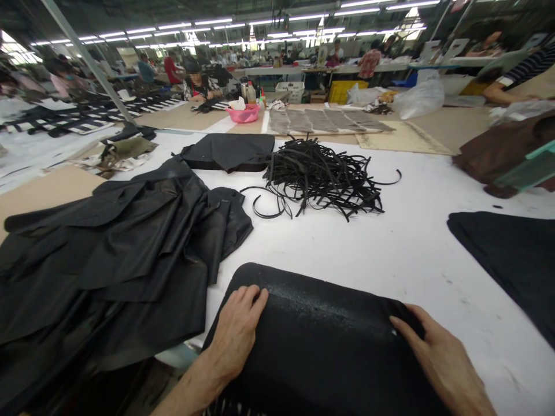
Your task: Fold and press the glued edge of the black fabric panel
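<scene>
A black sheet of leather-like material (321, 352) with rounded corners lies before me on the white table. A shiny, speckled band runs across it near its far edge. My left hand (238, 323) rests on its left part, fingers bent and closed at the material, thumb beside them. At the right edge, my right hand (437, 346) grips the same sheet, thumb on top and fingers around the far corner. The sheet's near edge runs out of view. To the left sits a heap of draped black pieces (143, 248).
Beyond the sheet lie a tangle of thin black strips (321, 173) and a flat black stack (229, 151). More black material (511, 254) is at the right, near a brown bundle (503, 144). A pink basket (243, 114) stands farther back. Other people work in the background.
</scene>
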`<action>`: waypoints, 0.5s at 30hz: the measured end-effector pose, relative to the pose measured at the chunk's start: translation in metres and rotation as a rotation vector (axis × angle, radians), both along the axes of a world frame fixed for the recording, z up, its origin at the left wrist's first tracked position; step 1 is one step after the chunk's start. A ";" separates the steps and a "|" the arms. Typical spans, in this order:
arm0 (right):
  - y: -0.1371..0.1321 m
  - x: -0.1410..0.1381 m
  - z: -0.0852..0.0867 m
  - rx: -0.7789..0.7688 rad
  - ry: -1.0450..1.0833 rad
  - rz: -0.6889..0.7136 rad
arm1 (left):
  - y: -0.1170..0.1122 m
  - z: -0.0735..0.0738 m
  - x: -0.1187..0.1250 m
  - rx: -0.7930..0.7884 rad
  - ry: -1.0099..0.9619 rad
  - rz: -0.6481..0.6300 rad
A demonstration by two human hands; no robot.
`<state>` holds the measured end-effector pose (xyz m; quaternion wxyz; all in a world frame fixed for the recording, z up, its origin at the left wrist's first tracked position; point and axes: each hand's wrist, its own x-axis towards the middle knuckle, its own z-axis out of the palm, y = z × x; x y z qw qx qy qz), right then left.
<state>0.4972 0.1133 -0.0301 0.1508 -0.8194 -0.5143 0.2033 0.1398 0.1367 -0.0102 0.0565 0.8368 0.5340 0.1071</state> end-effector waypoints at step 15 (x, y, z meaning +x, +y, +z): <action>0.020 0.023 0.022 0.187 -0.155 -0.032 | 0.019 -0.032 -0.010 0.216 0.195 -0.037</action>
